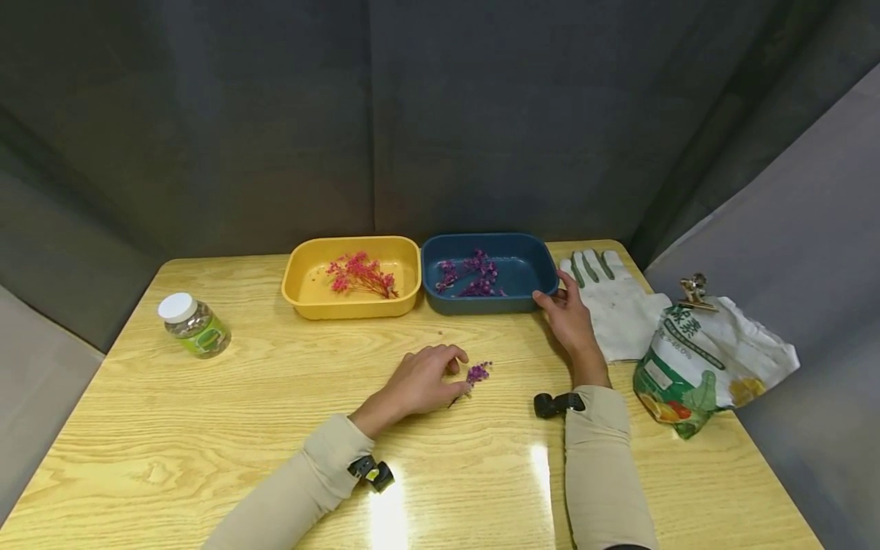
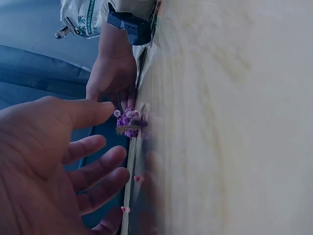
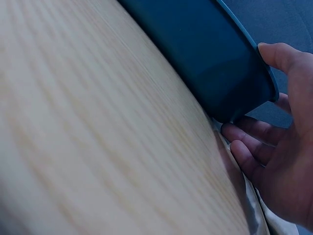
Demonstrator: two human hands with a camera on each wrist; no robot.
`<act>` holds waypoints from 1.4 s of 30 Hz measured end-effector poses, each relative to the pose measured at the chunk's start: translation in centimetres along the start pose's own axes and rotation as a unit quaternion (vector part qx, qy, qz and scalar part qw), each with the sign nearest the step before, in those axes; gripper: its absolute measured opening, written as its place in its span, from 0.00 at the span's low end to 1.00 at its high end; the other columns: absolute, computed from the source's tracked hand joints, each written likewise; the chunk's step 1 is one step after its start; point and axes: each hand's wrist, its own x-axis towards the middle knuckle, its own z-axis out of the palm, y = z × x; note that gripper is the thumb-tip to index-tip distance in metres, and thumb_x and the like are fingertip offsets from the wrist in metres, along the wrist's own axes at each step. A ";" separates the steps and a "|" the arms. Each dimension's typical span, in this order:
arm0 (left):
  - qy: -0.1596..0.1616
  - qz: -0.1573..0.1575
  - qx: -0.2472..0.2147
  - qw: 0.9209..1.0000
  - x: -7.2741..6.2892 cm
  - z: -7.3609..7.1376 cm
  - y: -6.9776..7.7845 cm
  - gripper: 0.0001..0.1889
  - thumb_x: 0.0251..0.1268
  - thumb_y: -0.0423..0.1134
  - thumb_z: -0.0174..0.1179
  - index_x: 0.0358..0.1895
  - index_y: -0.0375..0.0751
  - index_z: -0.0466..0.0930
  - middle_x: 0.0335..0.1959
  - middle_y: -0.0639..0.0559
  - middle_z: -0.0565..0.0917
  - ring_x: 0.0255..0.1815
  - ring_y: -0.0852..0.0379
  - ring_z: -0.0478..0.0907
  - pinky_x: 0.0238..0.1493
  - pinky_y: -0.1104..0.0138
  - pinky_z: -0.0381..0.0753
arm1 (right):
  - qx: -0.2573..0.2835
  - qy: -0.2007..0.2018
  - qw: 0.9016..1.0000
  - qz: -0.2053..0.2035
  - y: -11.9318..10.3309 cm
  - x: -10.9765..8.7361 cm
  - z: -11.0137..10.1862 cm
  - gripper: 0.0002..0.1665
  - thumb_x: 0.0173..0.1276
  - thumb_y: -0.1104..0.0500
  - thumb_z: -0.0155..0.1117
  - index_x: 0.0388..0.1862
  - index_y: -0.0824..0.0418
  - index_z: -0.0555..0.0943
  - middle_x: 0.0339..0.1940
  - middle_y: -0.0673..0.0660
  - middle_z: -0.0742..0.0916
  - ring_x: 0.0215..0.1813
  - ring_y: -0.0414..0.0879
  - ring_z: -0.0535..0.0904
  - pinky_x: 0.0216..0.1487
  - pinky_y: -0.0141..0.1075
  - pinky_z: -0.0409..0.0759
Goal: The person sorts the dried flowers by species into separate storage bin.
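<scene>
A small sprig of purple dried flowers (image 1: 477, 373) lies on the table, its stem pointing toward the near side. My left hand (image 1: 428, 380) is right beside it, thumb and fingers spread apart around the sprig. In the left wrist view the purple blossoms (image 2: 129, 123) show just past the thumb tip, with a gap between thumb and fingers. My right hand (image 1: 569, 317) holds the near right corner of a blue tray (image 1: 481, 305). Its thumb rests on the rim, and the fingers curl against the tray's end in the right wrist view. Several purple sprigs (image 1: 481, 267) lie inside that tray.
Left of the blue tray stands a yellow tray (image 1: 351, 309) with pink dried flowers (image 1: 360, 273). A white-capped jar (image 1: 195, 325) is at the far left. On the right lie white gloves (image 1: 619, 313) and a clipped bag (image 1: 701, 367). Dark curtains (image 1: 371, 114) hang behind.
</scene>
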 end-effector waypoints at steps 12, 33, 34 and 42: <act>-0.008 0.028 0.056 0.998 0.0 0.3 0.5 0.14 0.55 0.50 0.67 0.45 0.56 0.81 0.30 0.67 0.81 0.37 0.64 0.77 0.42 0.60 0.71 | -0.006 -0.001 1.000 0.002 -0.2 -0.2 -0.1 0.47 0.67 0.33 0.55 0.79 0.38 0.45 0.72 0.62 0.70 0.71 0.58 0.69 0.70 0.56 0.63; 0.070 0.026 0.040 0.996 0.5 -0.3 -0.3 0.13 0.55 0.41 0.60 0.44 0.56 0.84 0.25 0.70 0.79 0.31 0.67 0.76 0.42 0.60 0.71 | -0.002 -0.013 1.000 -0.001 -0.1 -0.2 -0.1 0.47 0.68 0.34 0.54 0.79 0.36 0.43 0.73 0.61 0.69 0.70 0.59 0.69 0.67 0.57 0.66; 0.076 0.026 0.038 0.996 0.5 -0.4 -0.3 0.13 0.55 0.42 0.61 0.44 0.56 0.84 0.25 0.69 0.80 0.31 0.67 0.76 0.42 0.60 0.71 | -0.003 -0.013 1.000 -0.001 -0.1 -0.2 -0.1 0.47 0.68 0.33 0.54 0.79 0.36 0.43 0.72 0.61 0.70 0.70 0.59 0.69 0.67 0.57 0.66; 0.123 0.032 0.031 0.991 1.1 -1.8 -0.4 0.09 0.55 0.44 0.63 0.40 0.56 0.84 0.28 0.66 0.81 0.33 0.66 0.75 0.42 0.62 0.69 | -0.005 -0.014 1.000 -0.002 0.0 -0.1 -0.2 0.47 0.68 0.33 0.54 0.79 0.36 0.43 0.72 0.62 0.70 0.70 0.59 0.69 0.67 0.57 0.65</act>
